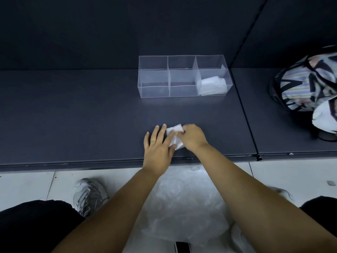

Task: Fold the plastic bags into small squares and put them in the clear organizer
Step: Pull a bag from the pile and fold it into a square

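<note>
Hands, left (159, 147) flat, right (192, 136) pinching, press folded plastic bag (174, 133); long axis toward clear organizer (182, 92).

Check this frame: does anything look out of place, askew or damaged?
Nothing stands out. The clear organizer sits square on the dark shelf, with folded bags only in its near right compartment. Both hands, left hand and right hand, work a small plastic bag flat on the shelf. More loose plastic lies on the floor below.
</note>
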Available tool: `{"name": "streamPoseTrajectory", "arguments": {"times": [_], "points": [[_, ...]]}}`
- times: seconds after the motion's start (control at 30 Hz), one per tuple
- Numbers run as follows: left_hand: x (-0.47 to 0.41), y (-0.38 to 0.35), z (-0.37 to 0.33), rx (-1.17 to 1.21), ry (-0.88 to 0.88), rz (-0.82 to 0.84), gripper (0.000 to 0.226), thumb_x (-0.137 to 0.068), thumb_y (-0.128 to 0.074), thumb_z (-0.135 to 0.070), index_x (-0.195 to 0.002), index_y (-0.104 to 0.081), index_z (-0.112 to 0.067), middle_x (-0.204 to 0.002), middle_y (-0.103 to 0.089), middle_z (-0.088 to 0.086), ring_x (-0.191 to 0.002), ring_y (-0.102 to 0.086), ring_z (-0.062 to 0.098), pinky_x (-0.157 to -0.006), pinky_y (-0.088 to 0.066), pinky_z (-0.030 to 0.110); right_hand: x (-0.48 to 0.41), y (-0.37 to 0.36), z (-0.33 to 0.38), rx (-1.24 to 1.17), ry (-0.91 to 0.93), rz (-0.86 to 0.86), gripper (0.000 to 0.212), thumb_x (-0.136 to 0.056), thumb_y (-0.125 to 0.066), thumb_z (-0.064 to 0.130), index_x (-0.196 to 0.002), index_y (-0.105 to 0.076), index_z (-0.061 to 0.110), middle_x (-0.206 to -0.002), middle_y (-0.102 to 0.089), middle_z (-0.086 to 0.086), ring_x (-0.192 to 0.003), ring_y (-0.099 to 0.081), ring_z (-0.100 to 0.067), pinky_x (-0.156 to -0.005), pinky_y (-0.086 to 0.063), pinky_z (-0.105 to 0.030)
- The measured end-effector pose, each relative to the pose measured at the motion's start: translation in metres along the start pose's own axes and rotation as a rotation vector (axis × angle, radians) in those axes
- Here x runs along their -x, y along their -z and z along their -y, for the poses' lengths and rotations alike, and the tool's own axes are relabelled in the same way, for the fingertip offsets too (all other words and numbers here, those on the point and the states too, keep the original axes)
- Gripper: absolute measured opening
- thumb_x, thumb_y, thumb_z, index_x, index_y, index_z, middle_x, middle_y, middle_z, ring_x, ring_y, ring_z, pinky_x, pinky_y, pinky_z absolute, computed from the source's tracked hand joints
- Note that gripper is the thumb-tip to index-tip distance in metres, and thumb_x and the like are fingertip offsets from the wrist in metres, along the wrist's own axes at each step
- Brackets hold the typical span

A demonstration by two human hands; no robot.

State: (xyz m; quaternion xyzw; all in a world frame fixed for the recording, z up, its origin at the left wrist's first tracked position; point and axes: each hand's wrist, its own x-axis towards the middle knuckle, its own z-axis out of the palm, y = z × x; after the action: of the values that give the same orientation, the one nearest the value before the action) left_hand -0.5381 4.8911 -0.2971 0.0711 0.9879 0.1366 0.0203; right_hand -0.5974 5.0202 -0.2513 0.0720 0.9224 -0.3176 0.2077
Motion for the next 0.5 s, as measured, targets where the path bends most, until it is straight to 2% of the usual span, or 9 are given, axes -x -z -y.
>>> {"name": "streamPoseTrajectory", "arguments": {"times": [0.1,0.17,0.23,0.33,0.5], "points": [[-0.006,-0.003,0.008,-0.065,-0.014,0.073,0.054,-0.101,-0.024,-0.049,-0.152,-0.017,-0.032,-0.162,-0.006,0.001,-0.148,0.005,0.023,-0.115,0.011,0.045,0.001,-0.001,-0.001,0.005,-0.005,-0.011,0.019,-0.094,-0.055,0.023,-0.101,-0.064,0.008,-0.100,-0.068,-0.009,-0.085,-0.061,-0.023,-0.067,-0.044,-0.029],[-0.008,-0.003,0.010,-0.087,-0.008,0.104,0.060,-0.097,-0.019,-0.057,-0.152,-0.012,-0.033,-0.162,0.000,0.001,-0.148,0.009,0.023,-0.115,0.013,0.045,0.005,-0.005,-0.004,-0.023,-0.003,-0.078,0.019,-0.090,-0.058,0.025,-0.103,-0.060,0.011,-0.101,-0.067,-0.007,-0.093,-0.062,-0.025,-0.077,-0.048,-0.035],[-0.009,-0.002,0.012,-0.089,0.005,0.121,0.066,-0.094,-0.017,-0.063,-0.153,-0.008,-0.034,-0.162,0.004,0.001,-0.147,0.012,0.024,-0.114,0.014,0.046,0.012,-0.014,-0.013,0.065,0.026,-0.235,0.027,-0.085,-0.064,0.034,-0.106,-0.056,0.017,-0.103,-0.065,-0.002,-0.102,-0.057,-0.024,-0.088,-0.041,-0.037],[-0.009,-0.001,0.013,-0.090,0.028,0.144,0.071,-0.091,-0.017,-0.068,-0.152,-0.001,-0.035,-0.161,0.009,0.001,-0.147,0.015,0.024,-0.114,0.015,0.047,0.025,-0.030,-0.034,0.177,0.069,-0.387,0.043,-0.082,-0.067,0.046,-0.115,-0.052,0.023,-0.115,-0.053,0.000,-0.113,-0.045,-0.022,-0.092,-0.028,-0.036],[-0.012,0.002,0.013,-0.116,0.066,0.166,0.076,-0.089,-0.021,-0.072,-0.151,0.004,-0.036,-0.161,0.013,0.002,-0.146,0.017,0.026,-0.114,0.013,0.049,0.027,-0.027,-0.053,0.127,-0.022,-0.530,0.036,-0.088,-0.062,0.041,-0.117,-0.055,0.020,-0.117,-0.051,-0.006,-0.114,-0.042,-0.025,-0.093,-0.026,-0.038]]}}
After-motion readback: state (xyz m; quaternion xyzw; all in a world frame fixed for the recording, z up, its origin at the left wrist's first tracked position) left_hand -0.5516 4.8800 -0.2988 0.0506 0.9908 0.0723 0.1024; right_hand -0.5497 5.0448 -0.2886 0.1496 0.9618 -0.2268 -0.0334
